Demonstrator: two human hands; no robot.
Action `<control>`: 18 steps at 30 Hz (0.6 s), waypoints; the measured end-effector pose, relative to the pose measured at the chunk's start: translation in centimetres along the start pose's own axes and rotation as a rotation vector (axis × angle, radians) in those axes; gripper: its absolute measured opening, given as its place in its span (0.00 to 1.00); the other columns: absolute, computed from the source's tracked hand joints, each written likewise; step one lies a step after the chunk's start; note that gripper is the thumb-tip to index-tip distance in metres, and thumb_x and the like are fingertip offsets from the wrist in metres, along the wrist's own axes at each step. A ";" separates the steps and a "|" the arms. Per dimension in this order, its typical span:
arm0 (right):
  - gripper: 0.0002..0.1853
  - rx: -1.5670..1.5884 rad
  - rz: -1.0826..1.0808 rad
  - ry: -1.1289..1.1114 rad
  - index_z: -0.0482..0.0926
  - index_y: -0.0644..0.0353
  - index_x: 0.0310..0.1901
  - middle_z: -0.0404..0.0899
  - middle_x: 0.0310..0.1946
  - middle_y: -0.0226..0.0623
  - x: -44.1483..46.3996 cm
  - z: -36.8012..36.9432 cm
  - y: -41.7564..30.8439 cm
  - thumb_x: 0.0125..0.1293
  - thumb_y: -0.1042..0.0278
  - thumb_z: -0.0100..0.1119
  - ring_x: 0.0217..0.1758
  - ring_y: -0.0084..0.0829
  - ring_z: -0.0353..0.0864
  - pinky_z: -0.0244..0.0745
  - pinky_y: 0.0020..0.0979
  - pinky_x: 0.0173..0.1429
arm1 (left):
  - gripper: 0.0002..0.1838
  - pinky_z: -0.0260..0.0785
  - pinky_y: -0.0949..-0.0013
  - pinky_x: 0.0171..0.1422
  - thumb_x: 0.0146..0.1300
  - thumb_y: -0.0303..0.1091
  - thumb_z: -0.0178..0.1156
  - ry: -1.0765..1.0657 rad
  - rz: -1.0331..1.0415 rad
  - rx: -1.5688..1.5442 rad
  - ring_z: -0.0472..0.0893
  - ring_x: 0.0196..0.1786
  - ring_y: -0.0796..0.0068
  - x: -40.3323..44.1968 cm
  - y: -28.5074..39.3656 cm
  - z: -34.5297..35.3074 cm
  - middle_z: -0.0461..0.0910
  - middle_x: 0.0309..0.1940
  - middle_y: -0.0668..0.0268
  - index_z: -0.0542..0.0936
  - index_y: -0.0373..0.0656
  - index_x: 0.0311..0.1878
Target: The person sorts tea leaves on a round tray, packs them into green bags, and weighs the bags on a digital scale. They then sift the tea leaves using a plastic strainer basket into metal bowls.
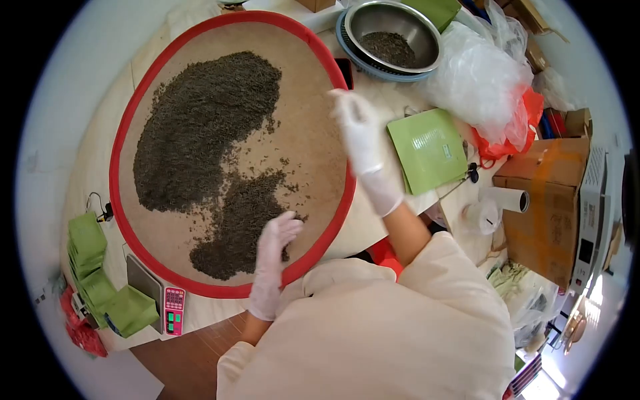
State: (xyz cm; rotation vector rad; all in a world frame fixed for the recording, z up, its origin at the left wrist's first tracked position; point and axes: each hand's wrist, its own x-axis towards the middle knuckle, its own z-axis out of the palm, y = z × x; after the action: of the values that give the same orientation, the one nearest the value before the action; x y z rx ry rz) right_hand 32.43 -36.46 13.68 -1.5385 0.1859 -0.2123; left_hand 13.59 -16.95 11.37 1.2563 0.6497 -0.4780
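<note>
loosely heaped leaf bits [207, 127], dark, crumbly

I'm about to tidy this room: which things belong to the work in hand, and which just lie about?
In the work, it seems: left hand, right hand, tray, dark flakes, probably bowl (similar flakes inside).

Apparently lying about: carton, plastic bag, roll.

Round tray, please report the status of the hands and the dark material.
Left hand open at smaller heap; right hand blurred at red rim of tray. Dark material in two joined heaps. No obstacle visible on tray.
</note>
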 end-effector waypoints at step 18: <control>0.26 -1.692 -0.768 -0.050 0.68 0.69 0.59 0.81 0.26 0.42 22.1 -4.4 24.3 0.57 0.73 0.51 0.25 0.37 0.82 0.79 0.38 0.34 | 0.26 0.66 0.70 0.58 0.71 0.52 0.48 0.176 -0.257 0.012 0.78 0.50 0.75 4.9 -1.9 -1.8 0.80 0.46 0.66 0.72 0.42 0.61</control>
State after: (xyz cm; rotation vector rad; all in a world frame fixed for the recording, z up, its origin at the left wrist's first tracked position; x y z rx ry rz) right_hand 53.14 -45.76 -10.45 -3.2565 -0.4220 -0.7316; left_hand 15.61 -15.56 6.33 1.2410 0.9652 -0.5875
